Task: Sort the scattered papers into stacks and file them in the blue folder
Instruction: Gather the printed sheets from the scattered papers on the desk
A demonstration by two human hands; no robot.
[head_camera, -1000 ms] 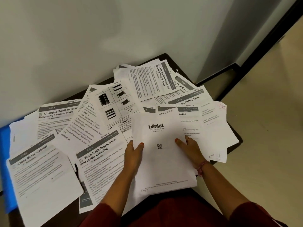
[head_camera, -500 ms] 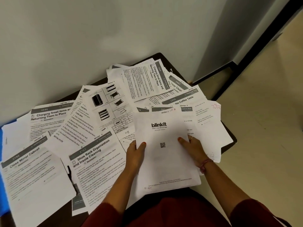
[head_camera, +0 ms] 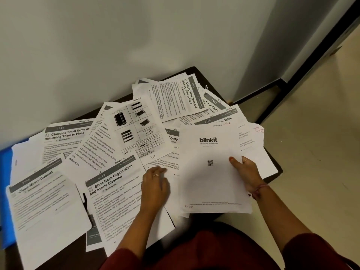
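Many printed white papers (head_camera: 109,145) lie scattered and overlapping across a dark table (head_camera: 191,72). My right hand (head_camera: 246,175) grips the right edge of a small stack topped by the "blinkit" sheet (head_camera: 209,172), thumb on top. My left hand (head_camera: 154,185) has come off that stack and rests with loosely bent fingers on a text sheet beside the "Shoe Rack Organization" page (head_camera: 116,199). The blue folder (head_camera: 5,191) shows only as a strip at the far left, mostly under the papers.
A grey wall (head_camera: 136,45) stands right behind the table. Beige floor (head_camera: 315,152) lies to the right, with a dark skirting along the wall. A "Close Mirror Cabinet" page (head_camera: 44,203) overhangs the near-left table edge.
My left hand has let go of the blinkit stack and moved left onto the sheets beside it. My right hand alone holds the stack, which has shifted slightly right.
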